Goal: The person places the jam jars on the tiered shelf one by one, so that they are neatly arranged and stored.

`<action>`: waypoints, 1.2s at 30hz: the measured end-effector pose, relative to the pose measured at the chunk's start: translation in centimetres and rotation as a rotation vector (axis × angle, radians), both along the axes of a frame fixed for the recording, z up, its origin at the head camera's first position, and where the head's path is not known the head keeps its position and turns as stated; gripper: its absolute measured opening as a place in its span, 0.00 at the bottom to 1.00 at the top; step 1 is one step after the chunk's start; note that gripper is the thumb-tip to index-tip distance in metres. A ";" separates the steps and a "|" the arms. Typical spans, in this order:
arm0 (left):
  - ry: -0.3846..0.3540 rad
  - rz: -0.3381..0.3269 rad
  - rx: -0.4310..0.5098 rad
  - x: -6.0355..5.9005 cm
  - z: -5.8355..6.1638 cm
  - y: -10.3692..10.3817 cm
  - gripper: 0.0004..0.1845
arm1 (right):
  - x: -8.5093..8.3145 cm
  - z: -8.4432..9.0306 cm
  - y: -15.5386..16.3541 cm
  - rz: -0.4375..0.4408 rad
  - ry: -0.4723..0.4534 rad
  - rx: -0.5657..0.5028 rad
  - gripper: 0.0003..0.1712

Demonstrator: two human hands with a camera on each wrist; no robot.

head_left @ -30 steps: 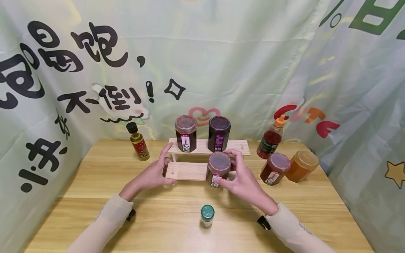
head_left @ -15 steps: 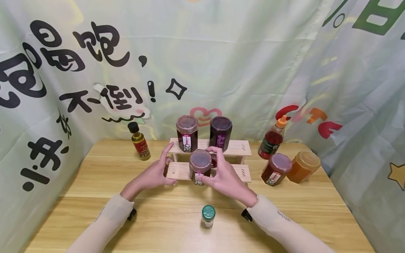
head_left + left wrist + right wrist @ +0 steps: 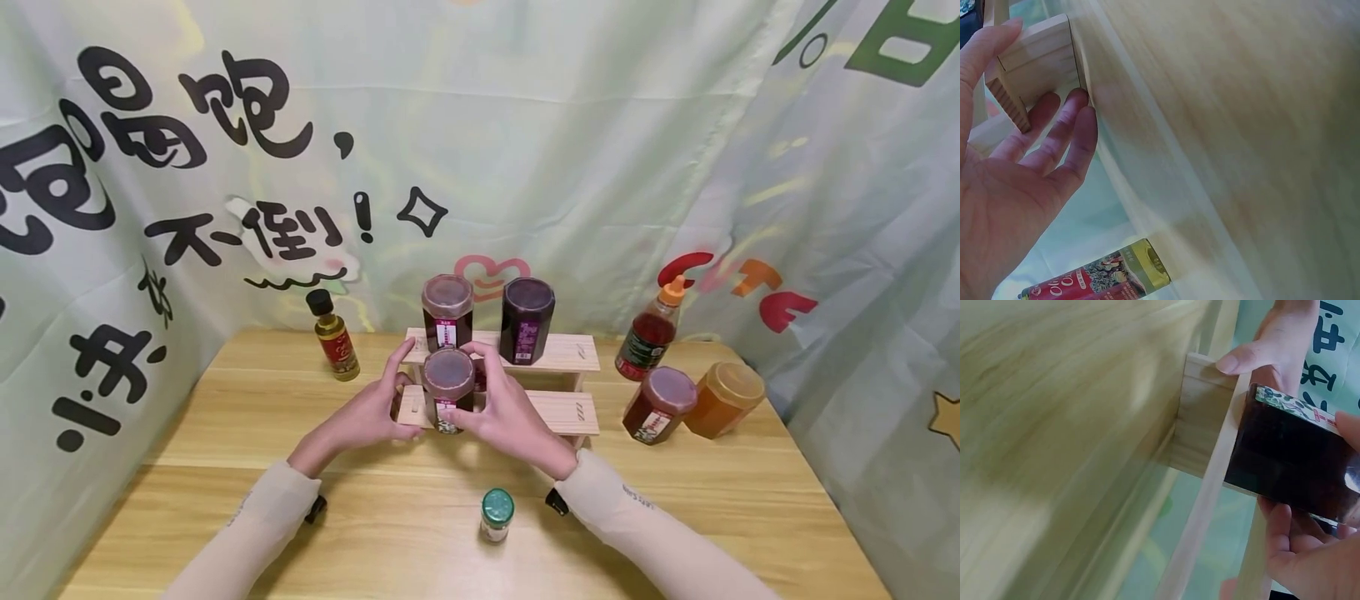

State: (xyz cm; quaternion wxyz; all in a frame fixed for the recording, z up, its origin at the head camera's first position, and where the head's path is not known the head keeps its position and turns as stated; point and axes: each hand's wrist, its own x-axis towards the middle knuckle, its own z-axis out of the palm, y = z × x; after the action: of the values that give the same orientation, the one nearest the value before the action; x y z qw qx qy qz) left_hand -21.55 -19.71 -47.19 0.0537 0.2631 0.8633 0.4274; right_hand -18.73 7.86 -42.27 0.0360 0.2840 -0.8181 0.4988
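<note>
My right hand (image 3: 510, 414) grips a dark jam jar (image 3: 448, 377) with a pinkish lid, thumb on its label side and fingers behind. The jar is upright over the left part of the lower step of a two-step wooden stand (image 3: 558, 410). In the right wrist view, its base (image 3: 1241, 447) is at the shelf board; whether it bears weight there, I cannot tell. At the stand's left end, my left hand (image 3: 358, 414) holds the wood, thumb at the front and fingers curled round the side (image 3: 1044, 53). Behind, a second jam jar (image 3: 448, 310) and a darker jar (image 3: 528, 323) occupy the upper step.
An oil bottle (image 3: 334, 337) stands to the stand's left. On the right are a red sauce bottle (image 3: 649, 333) with an orange tip, another jam jar (image 3: 660, 406) and a honey-coloured jar (image 3: 724, 400). A small green-capped shaker (image 3: 497, 515) stands in front. Fabric curtain (image 3: 600, 167) surrounds the table.
My right hand has carried the jam jar leftward along the lower step, from its middle to the left end beside my left hand. The left hand has stayed at the stand's end.
</note>
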 end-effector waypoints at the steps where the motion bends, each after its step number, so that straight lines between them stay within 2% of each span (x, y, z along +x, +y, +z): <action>1: -0.001 -0.001 -0.001 0.0 0.0 0.0 0.79 | 0.0 -0.1 0.0 -0.002 0.009 -0.007 0.55; 4: -0.003 0.000 0.000 0.0 -0.1 0.1 0.79 | -0.1 -0.3 -0.1 -0.027 0.038 -0.017 0.56; 6: -0.003 0.001 0.000 0.0 -0.1 0.1 0.79 | -0.1 -0.7 -0.1 -0.045 0.025 -0.030 0.56; 11: -0.010 0.005 -0.002 0.1 -0.1 0.0 0.80 | -0.1 -2.2 -0.1 -0.025 -0.118 -0.097 0.50; 13: -0.002 0.001 0.004 0.1 -0.1 0.0 0.80 | -0.1 -2.6 -0.2 -0.016 -0.139 -0.105 0.47; 18: 0.044 -0.015 0.007 -0.1 -0.3 -0.1 0.79 | -0.3 -2.8 -0.4 -0.044 -0.093 -0.054 0.44; 25: -0.014 0.003 0.010 -0.1 0.0 0.2 0.79 | -0.2 -2.9 -0.6 -0.081 -0.090 -0.043 0.41; 36: -0.004 0.009 -0.002 0.2 0.2 0.1 0.77 | -0.1 -2.7 -1.1 -0.090 -0.094 -0.015 0.41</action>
State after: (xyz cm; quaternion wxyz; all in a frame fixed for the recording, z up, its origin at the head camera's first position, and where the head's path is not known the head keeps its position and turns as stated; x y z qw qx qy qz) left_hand -21.39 -19.63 -47.01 0.0535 0.2582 0.8647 0.4275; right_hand -18.87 6.80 -44.98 0.0223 0.2230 -0.8270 0.5157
